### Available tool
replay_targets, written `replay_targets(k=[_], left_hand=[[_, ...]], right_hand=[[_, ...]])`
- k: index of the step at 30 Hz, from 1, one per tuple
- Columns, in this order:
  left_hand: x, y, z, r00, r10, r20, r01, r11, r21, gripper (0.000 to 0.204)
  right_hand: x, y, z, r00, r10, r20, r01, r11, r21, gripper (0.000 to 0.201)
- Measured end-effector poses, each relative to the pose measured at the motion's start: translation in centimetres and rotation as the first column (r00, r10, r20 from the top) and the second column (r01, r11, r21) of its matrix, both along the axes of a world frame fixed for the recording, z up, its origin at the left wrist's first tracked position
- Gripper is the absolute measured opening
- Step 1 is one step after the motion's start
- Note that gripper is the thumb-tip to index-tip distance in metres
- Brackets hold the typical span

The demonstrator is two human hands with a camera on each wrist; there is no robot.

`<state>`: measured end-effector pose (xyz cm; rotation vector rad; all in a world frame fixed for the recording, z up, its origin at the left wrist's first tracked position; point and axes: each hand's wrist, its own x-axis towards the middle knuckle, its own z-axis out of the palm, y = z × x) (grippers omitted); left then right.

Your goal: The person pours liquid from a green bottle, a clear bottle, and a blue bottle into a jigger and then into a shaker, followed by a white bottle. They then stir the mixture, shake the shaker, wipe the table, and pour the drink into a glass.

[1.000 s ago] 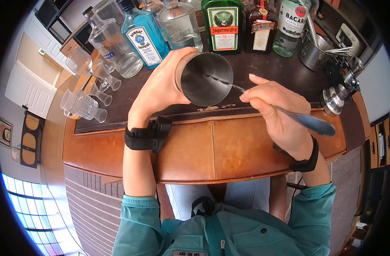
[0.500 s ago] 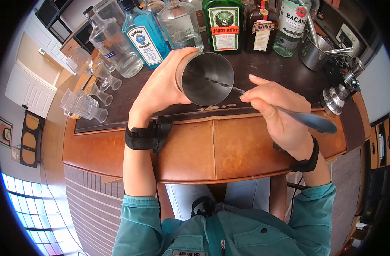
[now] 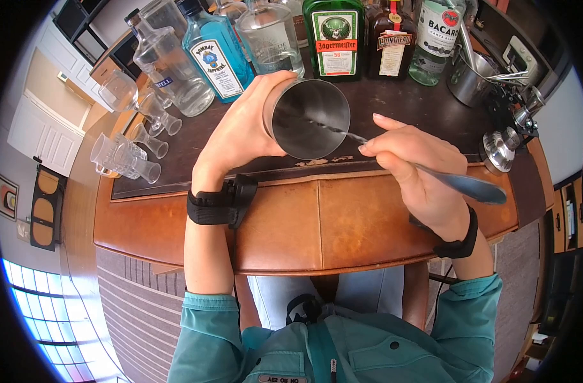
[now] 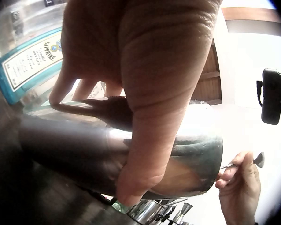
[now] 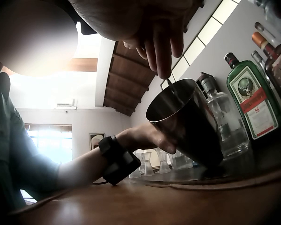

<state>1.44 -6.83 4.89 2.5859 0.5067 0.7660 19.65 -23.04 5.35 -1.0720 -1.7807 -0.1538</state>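
Note:
My left hand grips a metal shaker tin, fingers and thumb wrapped round its side. The tin stands tilted over the dark desk mat, its open mouth facing me in the head view. With thumb and fingertips my right hand pinches a bar spoon. Its twisted stem reaches through the mouth into the tin; the lower end is hidden inside. The wide flat end sticks out past the hand, toward the lower right. In the right wrist view the fingers hang just above the rim of the tin.
Behind the tin stand a Jägermeister bottle, a blue Bombay Sapphire bottle and a Bacardi bottle. Several small glasses stand at the left. A metal cup with tools and a strainer top are at the right.
The right hand and bar spoon have shifted slightly right and down, with the stem turning a little inside the tin. The left hand keeps its grip, and the tin has barely moved.

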Motion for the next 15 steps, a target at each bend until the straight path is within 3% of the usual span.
replay_targets(k=[5, 8, 15], left_hand=[[-0.01, -0.10, 0.05, 1.000, -0.009, 0.017, 0.009, 1.000, -0.003, 0.077], [-0.03, -0.10, 0.05, 1.000, -0.007, 0.012, 0.007, 1.000, 0.002, 0.077], [-0.15, -0.03, -0.06, 1.000, -0.004, 0.016, 0.004, 1.000, 0.008, 0.079]], right_hand=[[0.07, 0.18, -0.17, 0.997, 0.076, 0.000, -0.076, 0.997, 0.018, 0.009], [-0.12, 0.13, -0.12, 0.999, 0.020, 0.029, -0.021, 0.999, 0.030, 0.010], [-0.05, -0.04, -0.16, 0.997, 0.073, 0.006, -0.072, 0.997, -0.014, 0.011]])
